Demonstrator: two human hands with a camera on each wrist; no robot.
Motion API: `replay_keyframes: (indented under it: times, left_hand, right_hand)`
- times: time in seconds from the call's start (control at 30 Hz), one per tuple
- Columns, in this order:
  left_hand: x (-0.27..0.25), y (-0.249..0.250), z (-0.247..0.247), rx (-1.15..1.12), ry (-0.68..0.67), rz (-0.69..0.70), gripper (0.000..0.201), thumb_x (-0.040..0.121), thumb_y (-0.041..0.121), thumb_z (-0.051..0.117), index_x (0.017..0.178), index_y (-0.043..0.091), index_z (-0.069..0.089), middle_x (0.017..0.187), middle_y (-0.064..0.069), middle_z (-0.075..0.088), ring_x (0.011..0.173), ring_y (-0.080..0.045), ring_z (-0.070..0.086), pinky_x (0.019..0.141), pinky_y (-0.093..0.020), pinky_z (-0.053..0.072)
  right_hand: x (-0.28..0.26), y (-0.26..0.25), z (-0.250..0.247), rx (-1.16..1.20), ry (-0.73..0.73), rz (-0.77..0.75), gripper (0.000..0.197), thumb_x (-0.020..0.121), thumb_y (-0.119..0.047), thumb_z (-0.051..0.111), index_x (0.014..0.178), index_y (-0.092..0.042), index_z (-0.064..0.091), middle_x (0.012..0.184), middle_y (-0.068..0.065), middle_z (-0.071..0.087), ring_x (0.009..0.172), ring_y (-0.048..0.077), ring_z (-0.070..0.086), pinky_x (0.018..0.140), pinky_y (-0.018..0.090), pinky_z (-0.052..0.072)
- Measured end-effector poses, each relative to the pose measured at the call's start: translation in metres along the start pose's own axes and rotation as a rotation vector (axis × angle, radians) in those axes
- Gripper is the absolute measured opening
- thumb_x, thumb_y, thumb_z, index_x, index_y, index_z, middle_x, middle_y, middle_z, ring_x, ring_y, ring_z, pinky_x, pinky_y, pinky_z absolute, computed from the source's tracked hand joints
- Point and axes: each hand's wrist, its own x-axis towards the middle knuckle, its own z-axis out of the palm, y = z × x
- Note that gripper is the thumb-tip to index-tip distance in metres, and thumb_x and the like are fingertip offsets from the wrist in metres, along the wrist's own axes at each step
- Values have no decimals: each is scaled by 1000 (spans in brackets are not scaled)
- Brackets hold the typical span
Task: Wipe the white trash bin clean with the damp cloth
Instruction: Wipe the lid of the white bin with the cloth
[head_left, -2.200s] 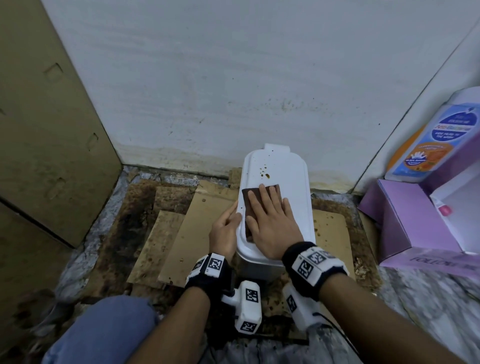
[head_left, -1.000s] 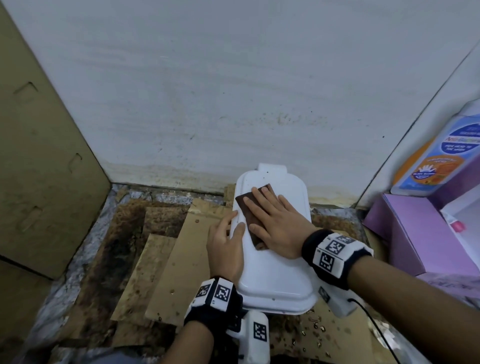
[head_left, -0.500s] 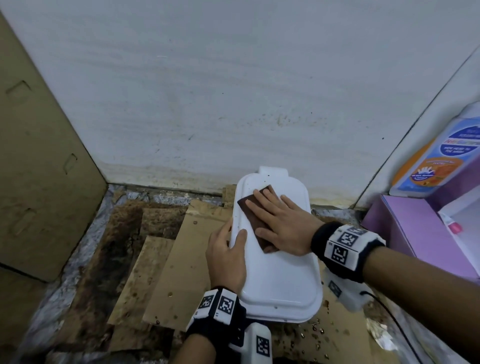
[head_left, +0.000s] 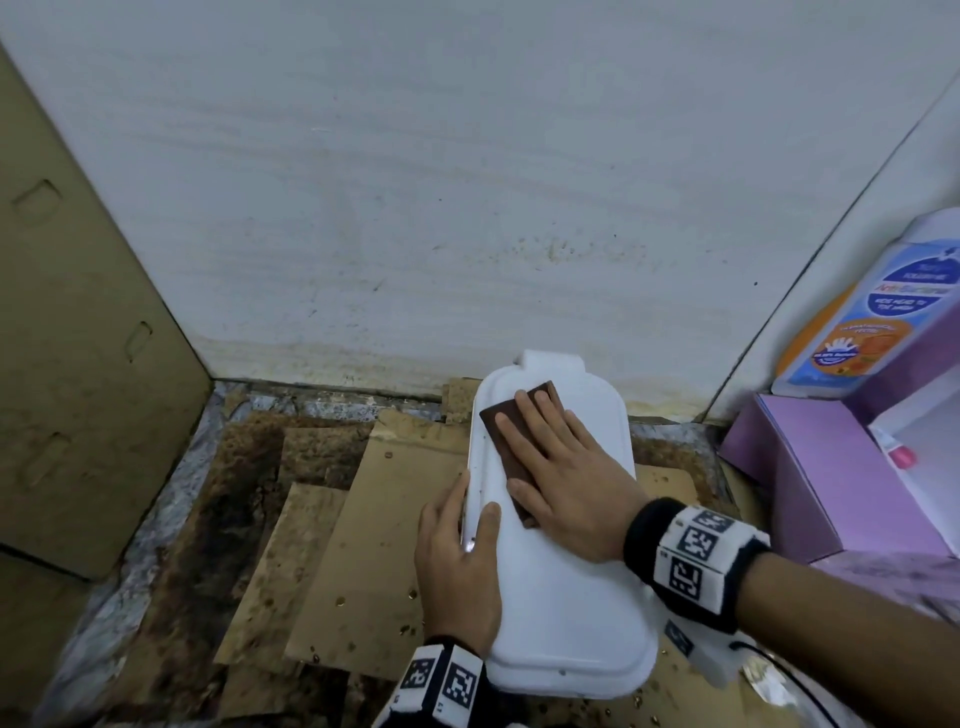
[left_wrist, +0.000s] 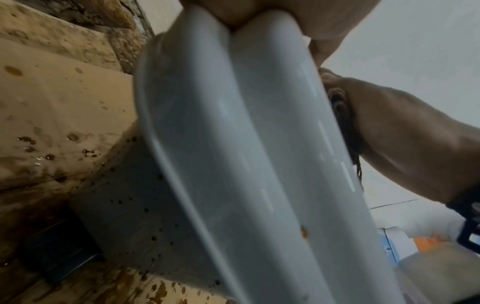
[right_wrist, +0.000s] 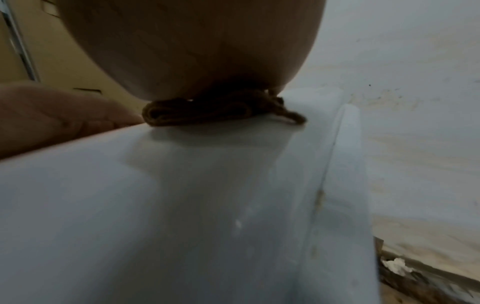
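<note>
Right hand (head_left: 566, 483) presses the brown cloth (head_left: 511, 441) flat-fingered on the white bin (head_left: 566, 613) lid at frame centre; left hand (head_left: 460, 566) apparently grips its edge.

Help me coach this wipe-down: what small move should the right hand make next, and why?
Probably slide the brown cloth back toward the near end of the lid. The right hand presses it flat at the far part of the white trash bin, the left hand steadies the rim, and a brown spot shows on the lid's edge.
</note>
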Motion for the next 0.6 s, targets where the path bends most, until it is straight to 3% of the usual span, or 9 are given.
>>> replay_keyframes:
  times: [0.17, 0.33, 0.47, 0.6]
  left_hand:
    - [-4, -2, -3, 31, -2, 10, 45, 99, 29, 59, 143, 24, 54, 137, 4, 52, 128, -17, 50, 111, -42, 42]
    - [-6, 0, -2, 40, -23, -17, 46, 99, 33, 58, 144, 25, 54, 125, 8, 49, 122, -20, 53, 107, -45, 46]
    - [-5, -2, -3, 31, -18, -10, 45, 99, 30, 59, 143, 24, 55, 125, 8, 51, 122, -18, 53, 106, -42, 45]
    - [-4, 1, -4, 23, -14, 0, 44, 99, 28, 59, 143, 22, 55, 130, 4, 53, 123, -17, 51, 100, -30, 40]
  right_hand:
    - [12, 9, -8, 13, 4, 30, 72, 88, -60, 1, 152, -29, -10, 159, -1, -21, 146, 18, -21, 121, 40, -5]
    - [41, 27, -29, 51, -36, 177, 64, 101, -46, 24, 153, -24, -6, 160, 4, -18, 148, 23, -17, 120, 42, -3]
    - [29, 12, -25, 79, -25, 167, 65, 101, -45, 24, 153, -22, -8, 160, 6, -20, 146, 25, -21, 120, 40, -5]
    - [-4, -3, -12, 84, -57, 97, 64, 102, -45, 23, 152, -26, -11, 158, 1, -24, 145, 19, -25, 120, 39, -7]
